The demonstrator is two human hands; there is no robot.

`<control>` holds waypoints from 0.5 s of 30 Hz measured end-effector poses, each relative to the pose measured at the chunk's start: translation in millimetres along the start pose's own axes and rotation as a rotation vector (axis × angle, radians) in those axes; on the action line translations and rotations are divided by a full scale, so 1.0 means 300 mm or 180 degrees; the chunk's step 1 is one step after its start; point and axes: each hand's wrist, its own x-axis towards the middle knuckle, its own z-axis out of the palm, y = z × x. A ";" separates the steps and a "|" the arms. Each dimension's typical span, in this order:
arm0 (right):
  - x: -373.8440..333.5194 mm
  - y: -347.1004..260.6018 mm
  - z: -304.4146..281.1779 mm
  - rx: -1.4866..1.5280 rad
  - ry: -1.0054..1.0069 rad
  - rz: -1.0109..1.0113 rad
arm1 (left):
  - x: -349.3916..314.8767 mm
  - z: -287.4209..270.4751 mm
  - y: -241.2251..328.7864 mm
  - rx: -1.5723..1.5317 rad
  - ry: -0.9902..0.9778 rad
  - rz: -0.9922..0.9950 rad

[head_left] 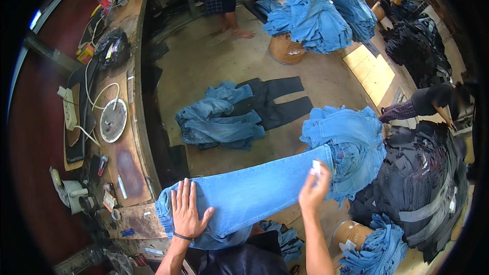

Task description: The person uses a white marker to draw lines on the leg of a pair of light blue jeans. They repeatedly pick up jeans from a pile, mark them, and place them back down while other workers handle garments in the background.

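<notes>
Broadly, a tan floor [204, 61] spreads beyond the person, with a long, worn workbench [136, 142] curving along the left. To the right sits a big heap of dark cloth [407, 178]. Nearer, a pair of light-blue jeans [254, 188] stretches across the person's lap, its bunched left end at the bench's near corner and its right end overlapping a pile of blue denim [351, 127]. Past them, faded jeans [214, 117] and dark trousers [285, 112] lie on the floor. The left hand [187, 214] presses flat on the lap jeans near their left end, fingers extended and slightly apart. Over the other end, the blurred right hand [314, 193] has its fingers closed around a small white object [317, 166]; whether that touches the denim, I cannot tell. A thin dark wristband [184, 236] circles the left wrist.
</notes>
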 end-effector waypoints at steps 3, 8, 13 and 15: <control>-0.074 -0.062 -0.089 -0.0313 -0.0009 0.0642 | 0.117 -0.015 0.130 -0.0449 0.1007 0.0304; -0.294 -0.164 0.000 -0.0463 -0.1202 -0.0910 | 0.555 0.081 0.245 -0.1598 -0.1584 0.0944; -0.293 -0.149 0.115 -0.0592 -0.1379 -0.1519 | 0.654 0.187 0.151 -0.1875 -0.2642 0.1411; -0.267 -0.143 0.141 -0.0647 -0.1389 -0.1483 | 0.641 0.202 0.134 -0.1998 -0.2546 0.1399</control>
